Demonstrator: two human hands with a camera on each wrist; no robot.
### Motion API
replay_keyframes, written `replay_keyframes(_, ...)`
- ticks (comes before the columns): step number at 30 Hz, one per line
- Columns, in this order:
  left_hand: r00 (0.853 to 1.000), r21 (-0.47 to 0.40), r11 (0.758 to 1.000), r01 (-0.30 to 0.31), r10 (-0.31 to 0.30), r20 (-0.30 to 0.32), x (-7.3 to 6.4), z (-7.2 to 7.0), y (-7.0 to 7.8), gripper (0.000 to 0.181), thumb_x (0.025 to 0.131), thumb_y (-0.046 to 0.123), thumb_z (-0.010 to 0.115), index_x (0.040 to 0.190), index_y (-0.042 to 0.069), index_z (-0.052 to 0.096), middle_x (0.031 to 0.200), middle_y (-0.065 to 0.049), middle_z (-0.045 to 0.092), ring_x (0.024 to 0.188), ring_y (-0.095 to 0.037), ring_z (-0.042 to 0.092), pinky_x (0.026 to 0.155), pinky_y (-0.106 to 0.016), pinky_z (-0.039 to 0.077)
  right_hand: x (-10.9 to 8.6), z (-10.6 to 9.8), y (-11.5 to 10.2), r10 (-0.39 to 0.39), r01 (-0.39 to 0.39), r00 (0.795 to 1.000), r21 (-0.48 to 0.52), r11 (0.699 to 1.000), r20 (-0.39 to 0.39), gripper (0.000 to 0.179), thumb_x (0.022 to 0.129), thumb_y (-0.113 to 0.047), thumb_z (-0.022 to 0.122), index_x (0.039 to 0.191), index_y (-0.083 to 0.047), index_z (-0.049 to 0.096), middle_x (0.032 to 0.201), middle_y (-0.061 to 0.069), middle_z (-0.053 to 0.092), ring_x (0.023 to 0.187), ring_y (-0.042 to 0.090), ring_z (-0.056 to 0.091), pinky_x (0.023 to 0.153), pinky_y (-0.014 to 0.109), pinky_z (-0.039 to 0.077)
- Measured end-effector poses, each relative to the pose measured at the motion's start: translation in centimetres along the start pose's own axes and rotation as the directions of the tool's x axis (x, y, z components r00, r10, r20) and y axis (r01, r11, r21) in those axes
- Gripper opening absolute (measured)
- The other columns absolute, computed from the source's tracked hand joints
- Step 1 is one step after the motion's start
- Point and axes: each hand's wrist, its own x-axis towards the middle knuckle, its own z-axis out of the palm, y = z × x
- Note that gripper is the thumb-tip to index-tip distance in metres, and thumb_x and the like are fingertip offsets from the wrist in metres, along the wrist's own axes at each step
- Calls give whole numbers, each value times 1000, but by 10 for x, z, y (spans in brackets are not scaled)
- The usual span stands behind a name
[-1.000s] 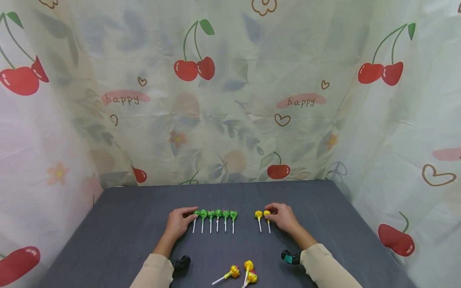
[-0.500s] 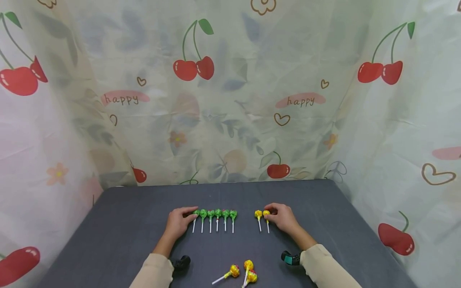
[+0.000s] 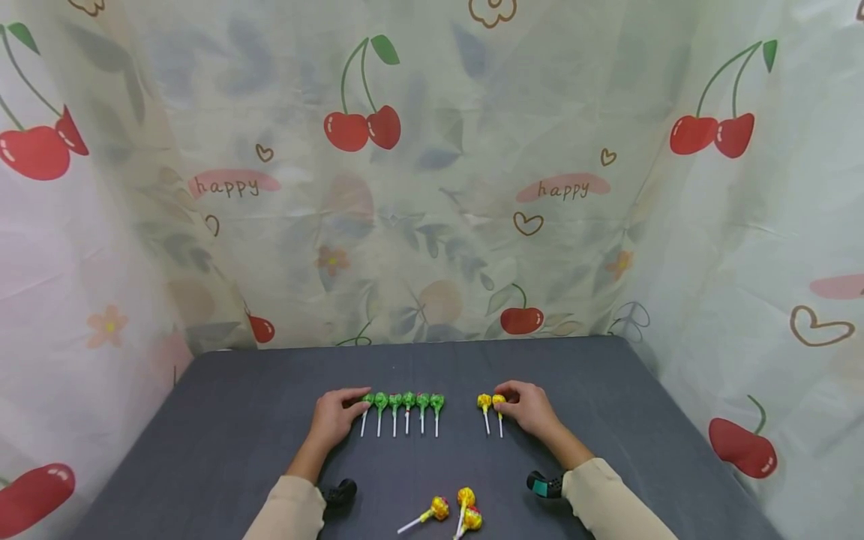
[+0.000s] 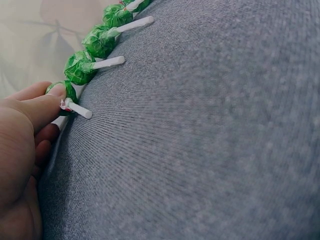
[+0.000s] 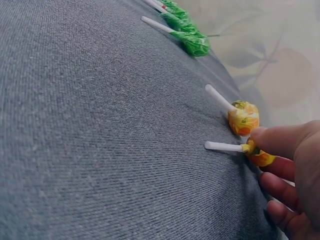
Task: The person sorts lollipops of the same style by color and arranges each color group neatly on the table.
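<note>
Several green lollipops (image 3: 409, 401) lie side by side in a row, sticks toward the person. My left hand (image 3: 332, 420) pinches the head of the leftmost green lollipop (image 4: 69, 95) between thumb and fingers. To the right of that row are two yellow lollipops, set parallel. My right hand (image 3: 531, 409) pinches the head of the right-hand yellow lollipop (image 5: 260, 154), partly covering it with the thumb. The other yellow lollipop (image 3: 484, 403) lies close on its left, its head near the thumb tip in the right wrist view.
Three more yellow lollipops lie nearer the person: one apart (image 3: 439, 508), and two crossing each other, the upper head (image 3: 466, 496) above the lower (image 3: 472, 519). Everything rests on a dark grey cloth-covered table (image 3: 270, 382). A cherry-patterned curtain (image 3: 432, 187) surrounds the back and sides.
The right hand has nudged its yellow lollipop slightly left, its stick turning nearly parallel to the one beside it. The left hand has stayed still.
</note>
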Motion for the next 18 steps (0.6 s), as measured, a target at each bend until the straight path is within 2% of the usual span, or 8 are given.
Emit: replay_keyframes(18,1000,-8,1000,14,-14,1,0,0,0,29,87,15,75,116,16,74,114,-8,69,108,-30,62,91,-48,48,-1,1,2,-16,16,1000,37,999,-19,20,82,-10,79,101,-10,74,93,-2,69,77,11,59,70,32,51)
